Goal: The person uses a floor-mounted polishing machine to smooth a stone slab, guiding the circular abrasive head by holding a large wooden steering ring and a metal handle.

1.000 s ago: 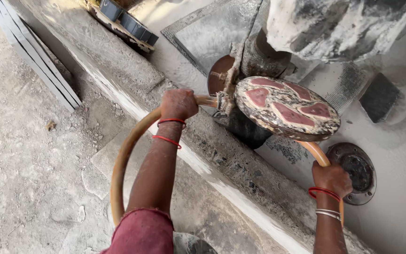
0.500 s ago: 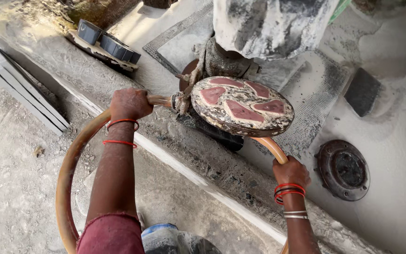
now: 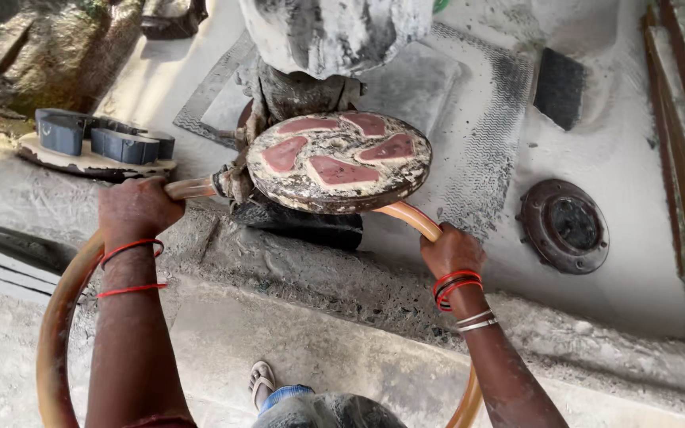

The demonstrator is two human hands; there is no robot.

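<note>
I'm in a stone-polishing workshop: slurry-caked machine (image 3: 334, 36) at twelve o'clock, grey dust coating the wet slab (image 3: 636, 182), abrasive blocks (image 3: 105, 143) at ten.

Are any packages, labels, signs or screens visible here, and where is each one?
None are in view.
The left hand and right hand grip a tan hoop handle of a dusty machine with a round red-patched disc.
</note>
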